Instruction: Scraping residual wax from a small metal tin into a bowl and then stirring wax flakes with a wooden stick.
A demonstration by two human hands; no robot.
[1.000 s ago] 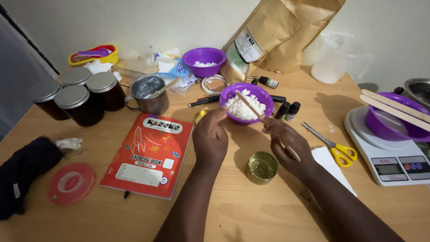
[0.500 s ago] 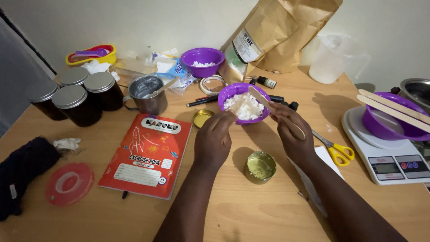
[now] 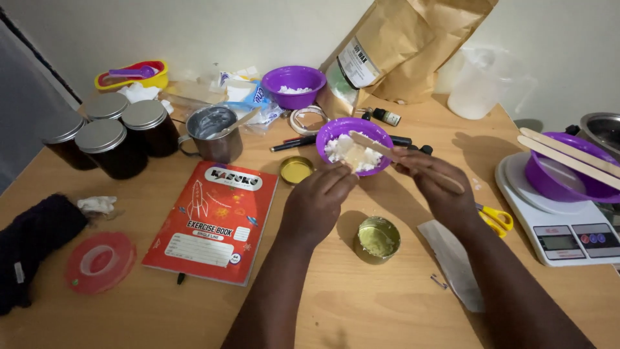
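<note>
The right hand [image 3: 434, 184] grips a flat wooden stick [image 3: 381, 150], its tip over the white flakes in the purple bowl [image 3: 354, 143]. The left hand [image 3: 316, 203] pinches a pale lump at the bowl's near rim. A small open tin [image 3: 378, 239] sits on the worktop [image 3: 361, 304] just below both hands; a red exercise book [image 3: 213, 220] lies left.

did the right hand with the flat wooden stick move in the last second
Yes. The right hand lifted the flat wooden stick away from the small gold tin up to the purple plastic bowl.
</note>
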